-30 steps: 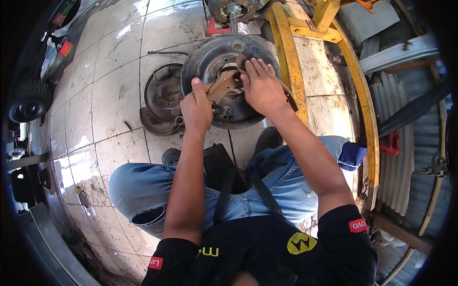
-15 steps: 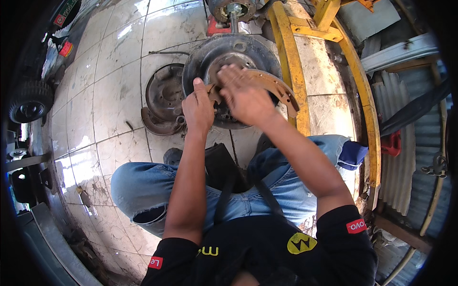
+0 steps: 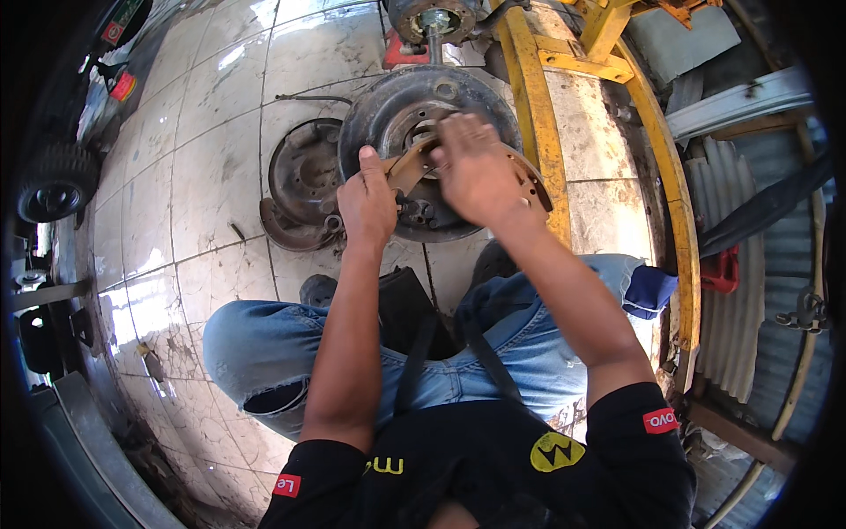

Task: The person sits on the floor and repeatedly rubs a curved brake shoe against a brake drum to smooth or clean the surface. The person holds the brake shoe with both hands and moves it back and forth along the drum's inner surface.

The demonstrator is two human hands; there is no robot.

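A curved brown brake shoe (image 3: 411,167) is held slantwise above a large dark round metal wheel part (image 3: 374,101). My left hand (image 3: 367,204) is closed around the near left end of the shoe, its thumb pointing up. Across the middle of the shoe lies my right hand (image 3: 478,176), palm down with its fingers stretched out flat. It hides part of the shoe; the shoe's far end, with small holes, shows to the right of it. Whether anything thin is under the right palm cannot be seen.
A rusty brake backing plate (image 3: 295,176) lies on the tiled floor to the left. Behind the wheel part stands a hub on a shaft (image 3: 434,48). A yellow metal frame (image 3: 539,123) rises at the right, and a small tyre (image 3: 57,185) is at the far left.
My right hand has slid to the right along the brake shoe, uncovering more of its left part. My left hand keeps its hold at about the same place.
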